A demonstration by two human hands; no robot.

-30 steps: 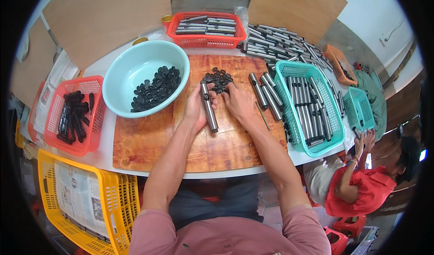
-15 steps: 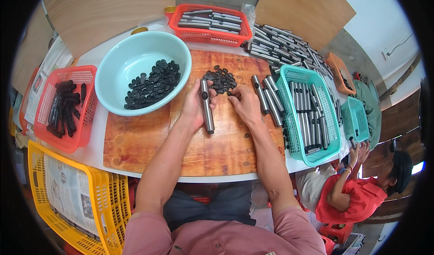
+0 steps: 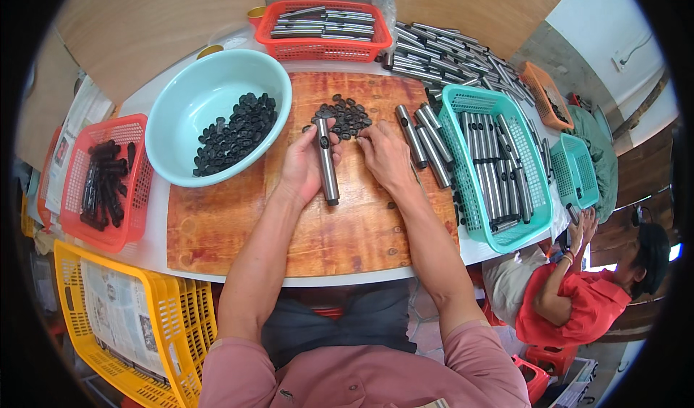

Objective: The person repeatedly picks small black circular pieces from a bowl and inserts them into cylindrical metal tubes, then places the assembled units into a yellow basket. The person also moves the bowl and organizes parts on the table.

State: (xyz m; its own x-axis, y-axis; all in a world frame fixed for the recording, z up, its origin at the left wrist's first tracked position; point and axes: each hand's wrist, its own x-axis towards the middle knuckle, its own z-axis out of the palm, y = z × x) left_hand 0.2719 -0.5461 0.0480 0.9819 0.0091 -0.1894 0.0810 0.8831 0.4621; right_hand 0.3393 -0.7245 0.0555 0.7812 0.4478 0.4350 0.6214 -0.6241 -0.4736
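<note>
Fingers of the left hand (image 3: 300, 168) are wrapped around a silver metal tube (image 3: 329, 173), which sits just left of the frame's centre with its upper end leaning slightly left; a dark oval opening shows near that end, and its lower end is dark. Close by on the right, the right hand (image 3: 389, 156) has its fingers bent and their tips drawn together at the lower right edge of a heap of small black oval pieces (image 3: 347, 113); whether they pinch one of these cannot be told. Both hands are over a reddish-brown wooden board (image 3: 238, 227) across the middle of the picture. Right of the right hand, a few loose tubes (image 3: 409, 135) lie beside a large teal basket (image 3: 533, 226) filled with more tubes. A pale blue basin (image 3: 173, 112) holding many black pieces stands at upper left, and a red basket (image 3: 136, 216) of black parts at the left. Top centre has another red basket (image 3: 318, 49) of tubes, with a tube pile (image 3: 452, 59) to its right. At lower right, a person in a red shirt (image 3: 571, 303) handles a dark-ended piece.
</note>
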